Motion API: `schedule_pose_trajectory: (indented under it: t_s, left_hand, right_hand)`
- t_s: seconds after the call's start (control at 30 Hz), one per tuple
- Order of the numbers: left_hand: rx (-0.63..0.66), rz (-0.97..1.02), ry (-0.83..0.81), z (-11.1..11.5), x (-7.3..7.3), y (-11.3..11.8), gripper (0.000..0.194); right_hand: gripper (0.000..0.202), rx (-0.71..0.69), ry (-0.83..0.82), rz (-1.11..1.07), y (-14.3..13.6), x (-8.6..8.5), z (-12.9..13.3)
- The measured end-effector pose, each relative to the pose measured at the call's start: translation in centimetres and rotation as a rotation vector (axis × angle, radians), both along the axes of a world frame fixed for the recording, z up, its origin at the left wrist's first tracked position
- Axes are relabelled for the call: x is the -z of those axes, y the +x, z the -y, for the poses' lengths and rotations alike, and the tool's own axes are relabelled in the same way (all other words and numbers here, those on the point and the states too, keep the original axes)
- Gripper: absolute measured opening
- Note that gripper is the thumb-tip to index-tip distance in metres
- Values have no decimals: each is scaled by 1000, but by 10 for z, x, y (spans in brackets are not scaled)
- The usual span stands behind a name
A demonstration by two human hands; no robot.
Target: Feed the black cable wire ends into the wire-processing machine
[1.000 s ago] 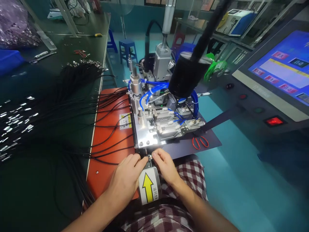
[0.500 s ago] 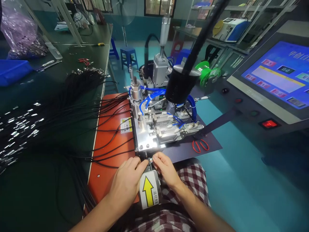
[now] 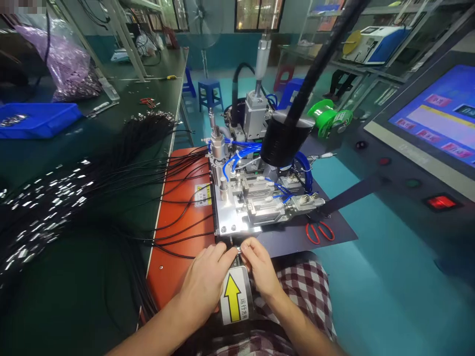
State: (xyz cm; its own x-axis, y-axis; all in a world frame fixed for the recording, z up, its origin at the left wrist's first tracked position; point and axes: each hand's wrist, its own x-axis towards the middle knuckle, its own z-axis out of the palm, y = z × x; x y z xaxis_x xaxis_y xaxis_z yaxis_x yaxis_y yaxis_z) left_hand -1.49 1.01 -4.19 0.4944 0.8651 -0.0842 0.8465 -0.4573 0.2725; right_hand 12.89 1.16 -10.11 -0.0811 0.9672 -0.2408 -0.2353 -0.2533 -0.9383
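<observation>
My left hand is closed at the front end of a machine, with its thumb and forefinger pressed together over a narrow track. My right hand pinches from the other side, its fingertips almost meeting the left thumb. Between them shows a small shiny bit, too small to make out. Right below the hands is a white label with a yellow arrow. Black cables run from the left into the machine's side, over an orange board.
Bundles of black cables with silver ends lie on the dark green table, near a blue tray. Red-handled scissors rest on the machine's base plate. A control screen stands at the right, and a black cylinder hangs over the machine.
The whole view has swung left, so everything appears further right. Both hands stay at the same spot on the machine, fingertips still together.
</observation>
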Motion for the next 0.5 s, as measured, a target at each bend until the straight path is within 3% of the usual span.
schedule_pose_trajectory:
  t_s: [0.1, 0.2, 0.37, 0.5]
  left_hand:
    - [-22, 120, -12, 3, 1, -7, 38]
    - [-51, 198, 82, 14, 7, -28, 41]
    - [-90, -40, 269, 40, 23, -64, 51]
    - [-103, -248, 385, 49, 28, -62, 56]
  right_hand:
    - [31, -24, -40, -99, -1, -1, -2]
    - [32, -38, -37, -120, 0, -1, -2]
    - [35, -26, -34, -107, -1, 0, -2]
    - [37, -24, -32, -72, 1, -1, -1]
